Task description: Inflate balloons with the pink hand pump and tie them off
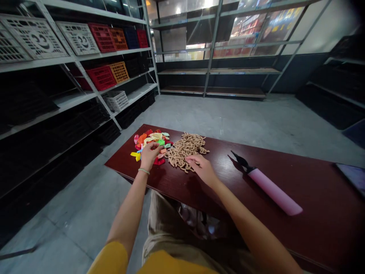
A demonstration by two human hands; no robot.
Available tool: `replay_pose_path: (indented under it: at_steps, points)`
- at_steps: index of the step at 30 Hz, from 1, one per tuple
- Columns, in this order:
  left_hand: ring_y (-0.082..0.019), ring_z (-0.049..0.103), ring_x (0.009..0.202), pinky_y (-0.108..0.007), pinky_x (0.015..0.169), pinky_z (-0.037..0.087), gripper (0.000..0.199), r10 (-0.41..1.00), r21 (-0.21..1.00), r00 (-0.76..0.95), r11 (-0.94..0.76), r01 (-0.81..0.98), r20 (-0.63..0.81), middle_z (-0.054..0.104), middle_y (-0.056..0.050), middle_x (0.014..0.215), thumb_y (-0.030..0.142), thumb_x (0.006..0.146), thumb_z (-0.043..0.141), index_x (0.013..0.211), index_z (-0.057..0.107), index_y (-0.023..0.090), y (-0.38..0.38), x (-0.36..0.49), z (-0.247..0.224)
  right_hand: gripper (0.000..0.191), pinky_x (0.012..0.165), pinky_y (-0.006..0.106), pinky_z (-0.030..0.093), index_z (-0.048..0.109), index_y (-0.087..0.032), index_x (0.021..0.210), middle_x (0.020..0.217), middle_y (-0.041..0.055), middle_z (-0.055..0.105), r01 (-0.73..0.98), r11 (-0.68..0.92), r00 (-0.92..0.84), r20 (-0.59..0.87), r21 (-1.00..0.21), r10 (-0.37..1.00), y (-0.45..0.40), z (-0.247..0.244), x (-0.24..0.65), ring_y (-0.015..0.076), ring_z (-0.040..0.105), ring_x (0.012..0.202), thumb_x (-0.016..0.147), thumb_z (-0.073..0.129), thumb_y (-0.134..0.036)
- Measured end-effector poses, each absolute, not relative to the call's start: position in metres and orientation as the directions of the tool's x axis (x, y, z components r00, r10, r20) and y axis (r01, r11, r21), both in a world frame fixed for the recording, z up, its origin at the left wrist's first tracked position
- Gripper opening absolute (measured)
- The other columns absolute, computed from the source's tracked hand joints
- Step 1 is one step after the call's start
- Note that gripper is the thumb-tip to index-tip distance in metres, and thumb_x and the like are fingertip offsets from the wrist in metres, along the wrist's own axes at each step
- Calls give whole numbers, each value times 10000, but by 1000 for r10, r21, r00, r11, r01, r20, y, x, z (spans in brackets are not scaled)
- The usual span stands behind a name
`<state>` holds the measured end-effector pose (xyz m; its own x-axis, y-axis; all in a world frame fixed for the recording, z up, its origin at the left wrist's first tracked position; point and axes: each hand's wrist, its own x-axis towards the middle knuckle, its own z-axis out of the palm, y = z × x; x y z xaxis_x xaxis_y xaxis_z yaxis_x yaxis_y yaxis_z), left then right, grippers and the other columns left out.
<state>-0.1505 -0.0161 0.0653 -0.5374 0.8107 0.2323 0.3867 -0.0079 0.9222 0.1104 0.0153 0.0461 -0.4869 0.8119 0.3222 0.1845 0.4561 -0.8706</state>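
Observation:
Colourful deflated balloons (154, 137) lie in a loose pile near the left end of the dark red table (228, 198). Right beside them is a heap of tan, curved, worm-like pieces (189, 146). My left hand (150, 153) is over the front of the balloons, its fingers pinched together near a green one; what they hold, if anything, is too small to tell. At the front edge of the tan heap is my right hand (201, 167), thumb and fingers close together at the pieces. Whether a piece is between them cannot be made out.
A pink hand pump (275, 192) with a black nozzle lies on the table to the right. A flat dark device (353, 177) sits at the right edge. Shelves with plastic crates (102, 78) stand at the left, and more shelving (211, 72) stands behind.

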Motion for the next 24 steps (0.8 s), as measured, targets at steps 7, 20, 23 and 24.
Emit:
replay_pose_path:
  at_steps: [7,20,23,24]
  points:
    - [-86,513,584,-202,535,392,316,973,923,-232,-75,-377,-15,613,12,742,404,716,795,850,652,157,-21,-44,97,425,843,363,543,580,-247,1218,1056,69,700,-38,110,-435,115,-993,893,4,53,127,209,664,979,890,551,-516]
    - [-117,583,710,-222,674,436,225,984,869,-164,-19,-494,-72,665,-3,789,338,742,763,852,666,166,-21,76,48,215,642,285,461,593,-222,826,771,-11,635,293,205,-283,120,-934,952,-17,42,203,158,572,692,854,583,-435]
    - [-121,604,742,-232,714,447,231,984,824,-147,1,-567,-102,676,-7,810,330,745,758,869,650,167,-24,81,41,229,652,290,438,555,-233,866,776,-25,596,370,201,-186,140,-907,973,-17,35,207,160,544,686,809,633,-441]
    - [-117,603,737,-229,710,446,229,983,814,-151,1,-581,-109,676,-4,808,324,745,759,867,647,166,-25,82,39,263,639,287,429,539,-237,882,778,-31,580,412,205,-161,150,-888,975,-17,32,206,159,533,674,786,656,-452]
